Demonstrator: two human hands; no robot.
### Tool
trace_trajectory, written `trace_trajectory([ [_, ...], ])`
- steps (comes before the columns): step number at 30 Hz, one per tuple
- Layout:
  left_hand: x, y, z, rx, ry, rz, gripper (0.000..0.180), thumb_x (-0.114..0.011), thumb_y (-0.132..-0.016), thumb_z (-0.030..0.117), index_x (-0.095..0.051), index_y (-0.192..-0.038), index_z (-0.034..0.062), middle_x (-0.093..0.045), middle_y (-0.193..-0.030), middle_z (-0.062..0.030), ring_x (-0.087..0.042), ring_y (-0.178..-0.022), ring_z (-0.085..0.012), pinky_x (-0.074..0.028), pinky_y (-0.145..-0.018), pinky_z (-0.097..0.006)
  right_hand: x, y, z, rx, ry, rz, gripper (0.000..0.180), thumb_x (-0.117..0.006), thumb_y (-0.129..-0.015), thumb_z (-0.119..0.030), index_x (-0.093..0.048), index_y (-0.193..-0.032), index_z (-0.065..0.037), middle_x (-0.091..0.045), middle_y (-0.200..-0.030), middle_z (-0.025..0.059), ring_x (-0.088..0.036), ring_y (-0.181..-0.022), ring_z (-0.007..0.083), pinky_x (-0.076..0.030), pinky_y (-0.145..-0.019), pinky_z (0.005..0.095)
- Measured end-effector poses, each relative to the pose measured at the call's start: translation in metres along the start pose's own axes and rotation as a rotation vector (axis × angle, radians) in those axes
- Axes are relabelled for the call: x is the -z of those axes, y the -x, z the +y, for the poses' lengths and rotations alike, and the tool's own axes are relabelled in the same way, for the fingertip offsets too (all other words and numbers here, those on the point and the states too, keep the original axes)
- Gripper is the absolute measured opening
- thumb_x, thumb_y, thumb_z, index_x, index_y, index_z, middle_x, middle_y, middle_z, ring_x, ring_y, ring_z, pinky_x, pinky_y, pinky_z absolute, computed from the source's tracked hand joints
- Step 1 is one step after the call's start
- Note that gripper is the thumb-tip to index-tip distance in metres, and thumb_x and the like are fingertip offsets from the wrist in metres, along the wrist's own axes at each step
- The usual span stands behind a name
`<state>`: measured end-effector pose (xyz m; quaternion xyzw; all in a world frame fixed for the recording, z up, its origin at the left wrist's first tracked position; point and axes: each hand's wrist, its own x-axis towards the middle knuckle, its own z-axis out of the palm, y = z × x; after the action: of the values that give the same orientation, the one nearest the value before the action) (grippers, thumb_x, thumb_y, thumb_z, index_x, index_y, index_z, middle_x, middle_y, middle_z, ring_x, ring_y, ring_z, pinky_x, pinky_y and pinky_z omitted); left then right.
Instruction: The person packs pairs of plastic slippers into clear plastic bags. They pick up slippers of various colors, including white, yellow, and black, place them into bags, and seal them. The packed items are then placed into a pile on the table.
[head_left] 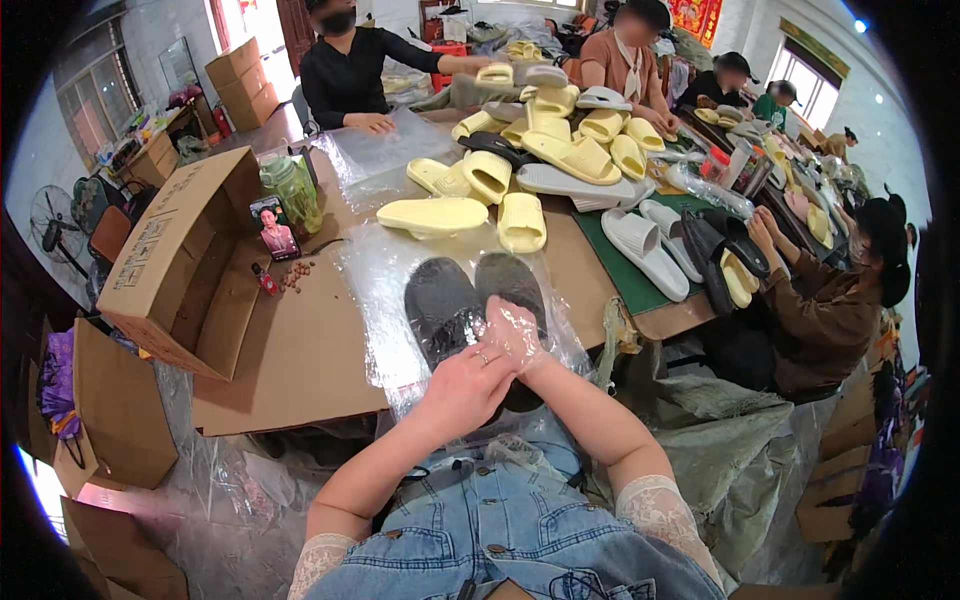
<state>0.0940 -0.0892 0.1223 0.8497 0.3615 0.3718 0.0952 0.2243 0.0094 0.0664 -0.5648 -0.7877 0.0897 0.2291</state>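
A pair of dark grey slippers [470,298] lies side by side inside a clear plastic bag [375,270] on the cardboard-covered table in front of me. My right hand [515,330] is pushed into the bag's near end, wrapped in the film and resting on the right slipper's heel. My left hand [462,388], with a ring on one finger, grips the bag's opening at the table's near edge, touching my right hand.
A heap of pale yellow, white and black slippers [560,150] covers the table's far side. An open cardboard box [175,255] lies at left beside a green bottle [292,190] and a phone [275,228]. Other people sit around the table; one in brown [830,310] works at right.
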Motion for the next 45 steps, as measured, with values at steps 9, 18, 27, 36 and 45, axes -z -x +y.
trace_trajectory([
  [9,0.01,0.004,-0.012,0.102,0.077,-0.132,0.021,-0.071,-0.086,0.011,-0.068,-0.106,0.0077,-0.067,-0.101,-0.0114,-0.064,-0.096,-0.0327,-0.053,-0.083,-0.04,-0.042,-0.055,0.002,-0.126,-0.157,0.013,0.044,-0.068,-0.09,-0.028,-0.052,-0.114,0.006,-0.066,-0.101,0.0293,-0.067,-0.097,0.0445,-0.054,-0.083,0.0497],
  [18,-0.001,0.025,-0.109,0.261,-0.138,-0.056,0.06,-0.071,-0.087,0.039,-0.056,-0.137,0.0095,-0.044,-0.153,-0.0181,-0.043,-0.138,-0.0402,-0.035,-0.115,-0.047,0.024,0.056,0.034,0.37,0.159,0.13,0.066,-0.072,-0.087,-0.033,-0.048,-0.141,-0.002,-0.053,-0.131,0.0241,-0.052,-0.126,0.0379,-0.043,-0.106,0.0451],
  [27,0.02,0.061,-0.098,0.101,-0.137,-0.295,0.053,-0.075,-0.084,0.04,-0.065,-0.127,0.0104,-0.054,-0.145,-0.0132,-0.042,-0.141,-0.0348,-0.032,-0.117,-0.05,0.104,0.133,0.096,0.187,-0.183,-0.164,0.03,-0.071,-0.084,-0.015,-0.068,-0.114,-0.011,-0.068,-0.106,0.0096,-0.068,-0.096,0.0306,-0.056,-0.078,0.0404],
  [36,0.05,0.099,-0.07,-0.022,-0.164,-0.549,0.094,-0.076,-0.068,0.069,-0.053,-0.142,0.0152,-0.038,-0.157,-0.0142,-0.032,-0.147,-0.0356,-0.023,-0.122,-0.054,0.093,0.109,0.127,0.331,-0.094,-0.051,0.062,-0.077,-0.076,-0.012,-0.059,-0.136,-0.014,-0.044,-0.15,0.0134,-0.047,-0.132,0.0375,-0.042,-0.108,0.046],
  [45,0.025,0.121,-0.079,0.035,-0.015,-0.252,0.025,-0.074,-0.086,0.02,-0.073,-0.109,0.0105,-0.067,-0.125,-0.0086,-0.058,-0.125,-0.0294,-0.046,-0.106,-0.045,0.057,0.096,0.132,0.268,-0.502,0.062,0.007,-0.068,-0.089,-0.01,-0.073,-0.093,-0.007,-0.072,-0.106,0.0063,-0.06,-0.105,0.0271,-0.048,-0.093,0.0381],
])
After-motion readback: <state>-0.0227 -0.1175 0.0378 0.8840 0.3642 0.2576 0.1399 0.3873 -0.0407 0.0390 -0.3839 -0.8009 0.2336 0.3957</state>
